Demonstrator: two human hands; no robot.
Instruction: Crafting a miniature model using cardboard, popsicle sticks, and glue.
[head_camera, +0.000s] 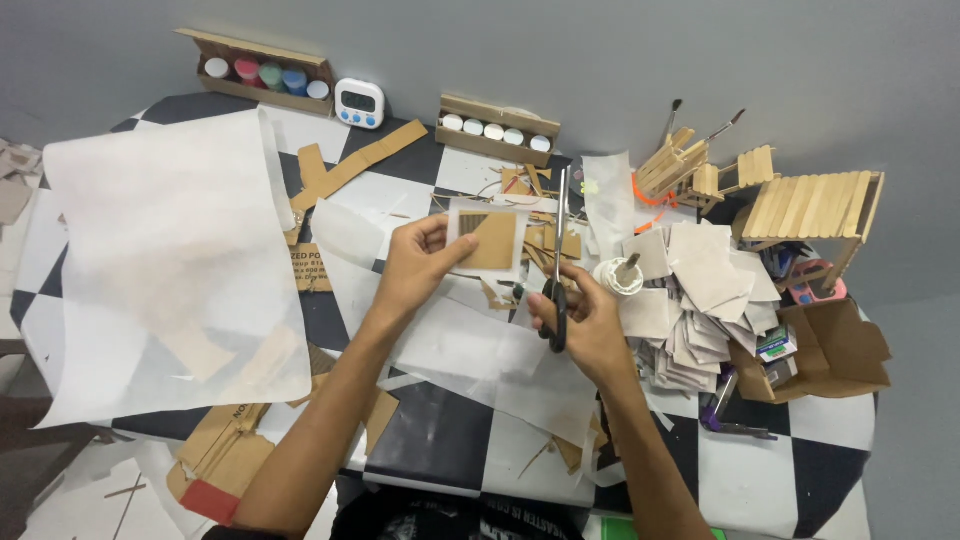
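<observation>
Gripping a small brown card square w/ white paper border (487, 239), the left hand (415, 268) pinches its left edge over the checkered bench (760, 470). Right hand (588, 322) has fingers clenched thru black-handled scissors (558, 262), blades pointing up just beside the card's right edge. Big translucent sheet (170, 260) lies left; white paper stack (700, 300) right.
</observation>
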